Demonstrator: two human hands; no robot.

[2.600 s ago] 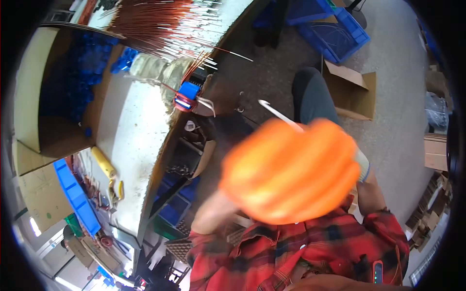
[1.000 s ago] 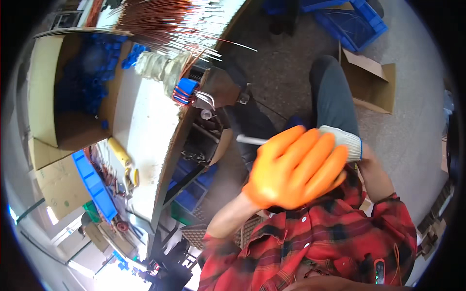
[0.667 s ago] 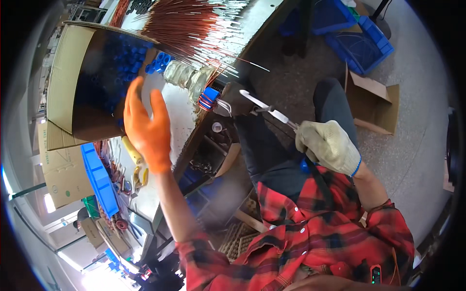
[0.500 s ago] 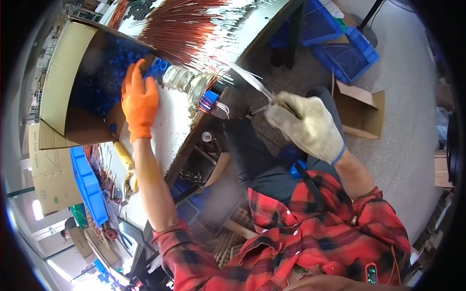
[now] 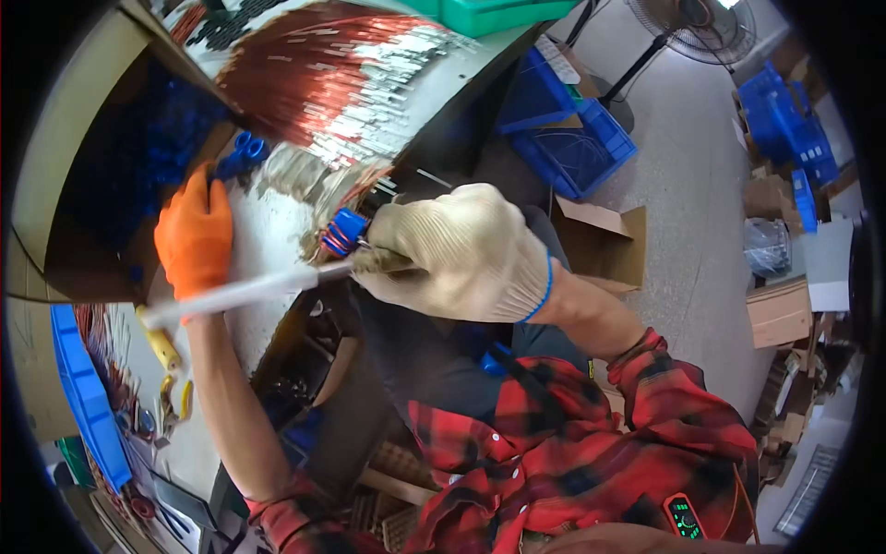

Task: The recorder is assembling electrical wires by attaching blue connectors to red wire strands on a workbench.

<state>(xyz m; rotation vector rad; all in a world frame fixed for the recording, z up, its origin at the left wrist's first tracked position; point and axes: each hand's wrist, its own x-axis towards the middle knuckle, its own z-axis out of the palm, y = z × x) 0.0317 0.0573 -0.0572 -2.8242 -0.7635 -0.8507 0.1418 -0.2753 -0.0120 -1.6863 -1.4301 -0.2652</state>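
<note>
Right hand in a cream knit glove with a blue cuff edge (image 5: 461, 254) is wrapped tight around the near end of a long, pale, narrow bar-like tool (image 5: 249, 292); no slack shows between fingers and tool. The tool runs out leftward from that grip, and its far part crosses in front of the left hand in a smooth orange coated glove (image 5: 196, 235) around the wrist. Left fingers are mostly straight, at the near side of a brown cardboard box of dark-blue pieces (image 5: 60, 102); cannot tell if they pinch anything. Just beyond the right fist, on its left, sits a blue plastic block wound with copper-red wire (image 5: 345, 229) at the table edge. Main risk, as judged: the tool's free end is smeared and could be touching the wrist or only passing above it, so if the left arm lifts or the fist turns, it might knock or scrape the forearm. The fist also looks close to the wound block; a careless dip could bend its wires. Farther past the grip, a fanned bundle of thin red wires with silver ends (image 5: 314, 65) could snag the glove's knit if the hand reaches that way.
</note>
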